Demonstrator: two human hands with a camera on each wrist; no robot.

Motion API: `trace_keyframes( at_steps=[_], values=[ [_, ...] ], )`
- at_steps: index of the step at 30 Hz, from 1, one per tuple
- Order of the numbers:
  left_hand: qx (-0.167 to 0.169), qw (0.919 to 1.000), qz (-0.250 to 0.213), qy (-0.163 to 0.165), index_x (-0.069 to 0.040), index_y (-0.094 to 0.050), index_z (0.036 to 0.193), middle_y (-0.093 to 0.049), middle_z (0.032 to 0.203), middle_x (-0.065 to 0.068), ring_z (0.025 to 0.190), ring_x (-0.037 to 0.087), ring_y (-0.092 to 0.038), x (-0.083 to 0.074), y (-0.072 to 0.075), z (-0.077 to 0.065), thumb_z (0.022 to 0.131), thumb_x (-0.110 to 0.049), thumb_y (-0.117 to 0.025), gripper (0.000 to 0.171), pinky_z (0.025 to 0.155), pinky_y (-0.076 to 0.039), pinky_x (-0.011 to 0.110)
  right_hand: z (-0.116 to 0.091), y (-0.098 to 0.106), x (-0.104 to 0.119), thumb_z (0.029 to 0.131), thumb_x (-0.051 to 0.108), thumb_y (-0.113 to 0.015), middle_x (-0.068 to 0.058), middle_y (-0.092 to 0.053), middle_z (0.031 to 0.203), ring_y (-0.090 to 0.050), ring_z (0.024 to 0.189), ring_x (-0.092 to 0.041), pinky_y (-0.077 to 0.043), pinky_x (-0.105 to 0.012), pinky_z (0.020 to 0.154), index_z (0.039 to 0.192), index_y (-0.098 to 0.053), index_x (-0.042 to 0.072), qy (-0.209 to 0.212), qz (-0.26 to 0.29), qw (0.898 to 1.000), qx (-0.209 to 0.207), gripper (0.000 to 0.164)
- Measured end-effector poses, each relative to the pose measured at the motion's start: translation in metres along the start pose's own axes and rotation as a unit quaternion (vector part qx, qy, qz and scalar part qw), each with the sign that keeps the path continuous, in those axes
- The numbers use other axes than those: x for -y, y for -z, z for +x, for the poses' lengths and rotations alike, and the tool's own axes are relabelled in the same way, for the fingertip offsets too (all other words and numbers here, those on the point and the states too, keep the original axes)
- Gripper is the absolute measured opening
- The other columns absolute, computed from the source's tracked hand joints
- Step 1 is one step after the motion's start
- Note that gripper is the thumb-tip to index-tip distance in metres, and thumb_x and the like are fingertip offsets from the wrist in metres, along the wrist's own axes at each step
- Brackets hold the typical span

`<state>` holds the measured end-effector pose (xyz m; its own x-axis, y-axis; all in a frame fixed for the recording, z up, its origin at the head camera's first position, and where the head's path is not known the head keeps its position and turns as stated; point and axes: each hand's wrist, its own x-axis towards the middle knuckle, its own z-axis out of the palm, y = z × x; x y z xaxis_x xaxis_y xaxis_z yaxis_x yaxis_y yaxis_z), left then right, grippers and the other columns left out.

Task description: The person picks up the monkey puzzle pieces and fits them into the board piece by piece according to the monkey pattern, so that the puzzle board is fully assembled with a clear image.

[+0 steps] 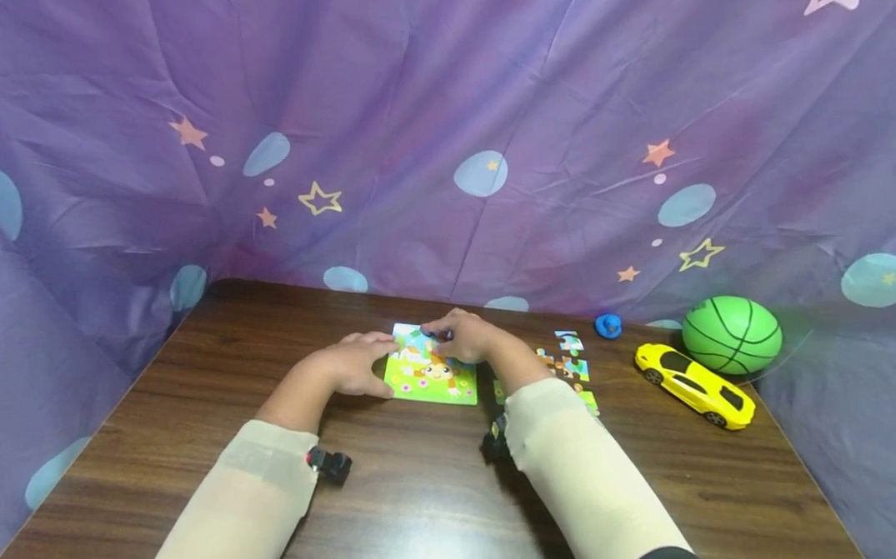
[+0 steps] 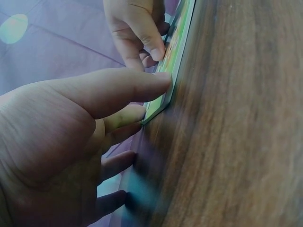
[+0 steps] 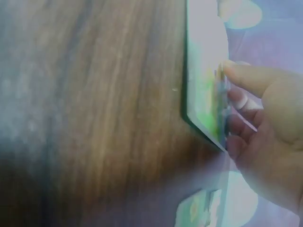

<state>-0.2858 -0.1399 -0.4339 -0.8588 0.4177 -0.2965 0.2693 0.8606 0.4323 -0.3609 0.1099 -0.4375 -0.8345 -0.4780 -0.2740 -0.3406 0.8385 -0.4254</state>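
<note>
A square jigsaw puzzle board (image 1: pixel 431 389) with a cartoon face on green ground lies flat on the table. My left hand (image 1: pixel 352 365) is at its left side, thumb at the near corner and fairly straight fingers along the left edge; the left wrist view shows the thumb tip (image 2: pixel 161 81) against the board's rim. Over the upper right part of the board, my right hand (image 1: pixel 466 337) pinches a puzzle piece (image 3: pixel 220 90) between thumb and fingertips. That piece is mostly hidden by the fingers, close over the picture.
Several loose puzzle pieces (image 1: pixel 575 368) lie right of the board, partly behind the right forearm. Farther right are a small blue toy (image 1: pixel 608 326), a yellow toy car (image 1: pixel 694 386) and a green ball (image 1: pixel 732 334). A purple curtain (image 1: pixel 394 144) hangs behind the table (image 1: pixel 378 493).
</note>
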Motion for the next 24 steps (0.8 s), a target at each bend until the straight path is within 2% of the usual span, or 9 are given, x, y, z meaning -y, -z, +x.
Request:
trace_keyframes(
  at_steps=[4,8,10,18,24],
  values=[
    [-0.003,1.0,0.003,-0.002,-0.019,-0.039,0.167,-0.029,0.178,0.005,0.164,0.04,-0.024,-0.001,-0.003,0.0,0.089,-0.044,-0.08,0.092,0.129,-0.029,0.07,-0.007,0.0,-0.006,0.105,0.029,-0.07,-0.006,-0.059,0.139,-0.06,0.119,-0.023,-0.055,-0.045,0.106,0.157,-0.056,0.027,0.009,0.045,0.999,-0.019,0.054],
    [-0.011,0.9999,0.007,-0.008,-0.018,-0.04,0.167,-0.031,0.177,0.005,0.163,0.041,-0.026,-0.001,-0.004,0.001,0.087,-0.044,-0.08,0.093,0.129,-0.029,0.07,-0.021,0.01,-0.013,0.106,0.025,-0.069,-0.008,-0.061,0.129,-0.058,0.104,-0.02,-0.054,-0.037,0.091,0.155,-0.058,0.02,0.039,0.062,0.996,-0.056,0.051],
    [-0.014,0.9998,0.009,-0.009,-0.018,-0.041,0.166,-0.032,0.176,0.005,0.163,0.041,-0.026,-0.001,-0.004,0.002,0.086,-0.043,-0.08,0.093,0.129,-0.029,0.069,-0.031,0.017,-0.018,0.105,0.025,-0.069,-0.008,-0.062,0.125,-0.057,0.101,-0.02,-0.053,-0.037,0.089,0.154,-0.06,0.019,0.05,0.063,0.994,-0.077,0.05],
    [-0.019,0.9998,0.009,-0.002,-0.02,-0.041,0.166,-0.032,0.177,0.004,0.163,0.04,-0.026,-0.002,-0.005,0.002,0.085,-0.043,-0.079,0.093,0.128,-0.029,0.07,-0.069,0.042,-0.061,0.103,0.024,-0.071,-0.011,-0.07,0.124,-0.066,0.113,-0.028,-0.057,-0.05,0.103,0.144,-0.068,0.015,0.046,0.062,0.981,-0.177,0.042],
    [-0.021,0.9997,0.01,0.002,-0.021,-0.041,0.166,-0.032,0.176,0.003,0.162,0.039,-0.027,-0.002,-0.003,0.001,0.084,-0.043,-0.079,0.094,0.127,-0.031,0.07,-0.094,0.053,-0.094,0.104,0.02,-0.07,-0.016,-0.07,0.125,-0.067,0.112,-0.031,-0.057,-0.049,0.101,0.142,-0.068,0.007,0.025,0.077,0.976,-0.203,0.041]
  ],
)
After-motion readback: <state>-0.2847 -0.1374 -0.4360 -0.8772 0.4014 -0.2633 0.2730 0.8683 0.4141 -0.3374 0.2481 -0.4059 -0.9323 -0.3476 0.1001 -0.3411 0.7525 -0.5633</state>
